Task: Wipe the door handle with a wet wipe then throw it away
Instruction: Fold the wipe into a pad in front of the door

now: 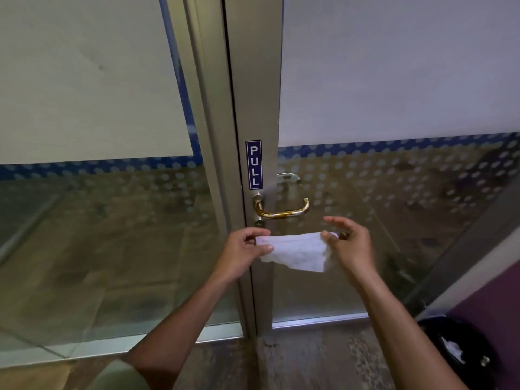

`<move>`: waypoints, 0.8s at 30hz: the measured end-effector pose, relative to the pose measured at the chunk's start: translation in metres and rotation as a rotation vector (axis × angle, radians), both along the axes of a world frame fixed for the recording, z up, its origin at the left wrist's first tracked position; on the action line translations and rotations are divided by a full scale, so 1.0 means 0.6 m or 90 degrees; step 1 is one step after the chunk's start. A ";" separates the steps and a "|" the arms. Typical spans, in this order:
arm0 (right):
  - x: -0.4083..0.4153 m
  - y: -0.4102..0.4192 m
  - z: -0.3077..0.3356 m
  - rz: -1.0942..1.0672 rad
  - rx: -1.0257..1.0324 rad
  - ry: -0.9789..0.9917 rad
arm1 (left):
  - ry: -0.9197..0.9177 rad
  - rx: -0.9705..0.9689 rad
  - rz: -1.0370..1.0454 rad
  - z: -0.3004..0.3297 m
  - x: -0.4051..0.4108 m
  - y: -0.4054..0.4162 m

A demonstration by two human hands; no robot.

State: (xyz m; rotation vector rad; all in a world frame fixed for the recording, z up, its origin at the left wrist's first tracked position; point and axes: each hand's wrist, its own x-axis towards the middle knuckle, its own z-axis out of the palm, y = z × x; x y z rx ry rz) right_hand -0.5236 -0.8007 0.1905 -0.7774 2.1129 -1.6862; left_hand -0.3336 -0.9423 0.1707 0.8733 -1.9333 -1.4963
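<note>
A brass lever door handle [284, 211] juts out from the metal frame of a glass door, just below a blue PULL sticker [254, 164]. Slightly below the handle, a white wet wipe [295, 250] is stretched flat between both hands. My left hand [243, 249] pinches its left end between thumb and fingers. My right hand [347, 243] pinches the right end, its other fingers spread. The wipe hangs a little below the handle and is not touching it.
The metal door frame [253, 94] runs vertically through the middle, with frosted and dotted glass panels on both sides. A black bin [461, 350] with white waste inside stands on the floor at the lower right, beside a purple wall [495, 299].
</note>
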 end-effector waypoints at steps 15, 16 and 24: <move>0.017 0.012 -0.012 0.127 0.243 0.327 | -0.128 -0.188 -0.179 0.034 -0.026 -0.039; 0.021 0.008 -0.009 0.163 0.209 0.354 | -0.138 -0.184 -0.198 0.037 -0.027 -0.040; 0.055 -0.033 -0.016 0.474 0.003 -0.121 | -0.197 -0.215 -0.321 0.071 -0.029 -0.052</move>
